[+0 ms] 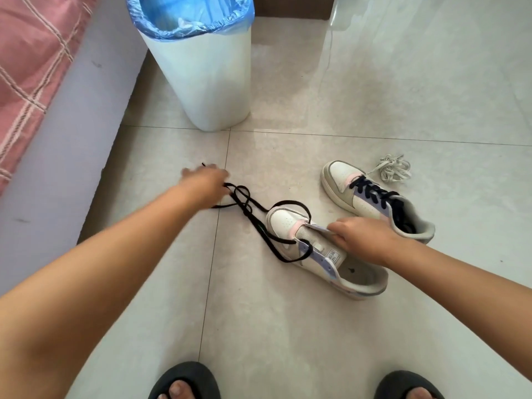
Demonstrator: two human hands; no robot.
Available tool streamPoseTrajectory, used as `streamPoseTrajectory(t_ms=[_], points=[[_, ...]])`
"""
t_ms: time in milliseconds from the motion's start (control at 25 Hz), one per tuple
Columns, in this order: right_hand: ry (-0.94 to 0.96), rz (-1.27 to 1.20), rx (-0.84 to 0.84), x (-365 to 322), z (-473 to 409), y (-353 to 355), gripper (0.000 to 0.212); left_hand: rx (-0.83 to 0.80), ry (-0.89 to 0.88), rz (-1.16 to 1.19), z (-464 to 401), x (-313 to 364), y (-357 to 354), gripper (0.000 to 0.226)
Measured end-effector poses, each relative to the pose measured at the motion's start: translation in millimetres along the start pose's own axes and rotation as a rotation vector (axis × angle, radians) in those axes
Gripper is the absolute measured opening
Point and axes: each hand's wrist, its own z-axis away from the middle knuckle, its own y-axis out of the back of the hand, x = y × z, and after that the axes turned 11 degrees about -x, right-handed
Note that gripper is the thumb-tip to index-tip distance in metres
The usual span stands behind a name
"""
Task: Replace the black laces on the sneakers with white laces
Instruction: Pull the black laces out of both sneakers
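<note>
Near sneaker [325, 251] was gripped by the right hand [359, 237]; black lace [259, 223] was pinched, it seemed, by the blurry left hand [205, 182]; probably best pulled slowly, shoe kept pinned.

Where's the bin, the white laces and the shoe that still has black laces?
bin [210, 82], head view, its white side.
white laces [394, 169], head view, middle of bundle.
laced shoe [341, 172], head view, toe cap.
</note>
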Motion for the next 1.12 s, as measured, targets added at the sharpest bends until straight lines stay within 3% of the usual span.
streamPoseTrajectory(t_ms=[120, 200, 320, 440, 560, 680, 760, 920, 1000, 1120], points=[[0.037, 0.08, 0.062, -12.8, -7.5, 4.6, 0.024, 0.105, -0.504, 0.032, 4.5, 63.9, -16.6, 0.042], [0.056, 0.116, 0.09, -18.1, -10.0, 6.7, 0.021, 0.134, -0.587, -0.078, 7.7, 89.2, -20.6, 0.042], [0.068, 0.118, 0.106, -20.0, -10.0, 8.1, 0.019, 0.239, -0.514, -0.298, 3.3, 93.4, -17.3, 0.032], [0.035, 0.099, 0.085, -15.9, -9.7, 7.3, 0.022, 0.291, -0.251, -0.067, -6.5, 66.9, 2.6, 0.026], [-0.01, 0.009, 0.111, -6.1, -13.0, 1.1, 0.031, 0.183, -0.315, 0.038, -5.5, 58.5, -3.6, 0.036], [-0.071, -0.102, 0.088, -0.8, -16.1, -3.6, 0.032, 0.379, -0.516, -0.026, 14.3, 76.4, -36.4, 0.021], [-0.093, -0.137, 0.093, -1.1, -16.1, -5.0, 0.032, 0.451, -0.507, -0.074, 23.7, 82.2, -55.4, 0.025], [-0.091, -0.201, 0.117, -2.4, -13.3, -6.3, 0.033, 0.371, -0.519, -0.099, 23.6, 81.0, -71.6, 0.032], [-0.077, -0.192, 0.108, -0.7, -12.0, -7.3, 0.035, 0.279, -0.497, -0.117, 22.3, 75.5, -63.4, 0.025], [-0.092, -0.182, 0.106, 7.7, -8.1, -4.2, 0.035, 0.219, -0.266, -0.024, 11.5, 44.5, -43.9, 0.015]])
